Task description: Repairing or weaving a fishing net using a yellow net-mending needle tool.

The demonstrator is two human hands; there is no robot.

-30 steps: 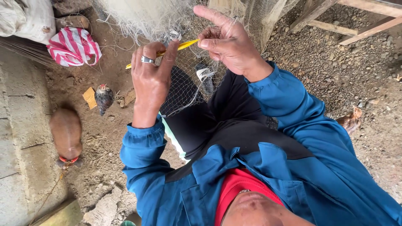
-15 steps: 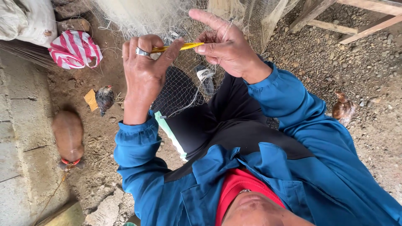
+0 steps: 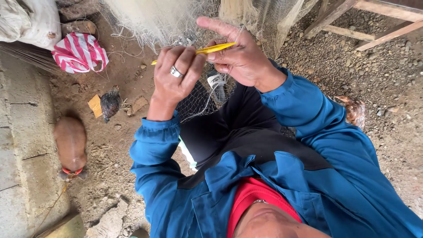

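While both hands (image 3: 211, 66) pinch netting (image 3: 198, 103), fingers (image 3: 185, 59) curl.

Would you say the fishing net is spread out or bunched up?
Bunched: the net hangs gathered in folds above both hands, with only a small patch stretched flat.

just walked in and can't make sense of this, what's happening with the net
A person in a blue jacket sits on dirt ground working on a pale fishing net. The right hand pinches a thin yellow netting needle, while the left hand, wearing a ring, grips the mesh beside it. A small dark chicken and a brown animal are on the ground nearby.
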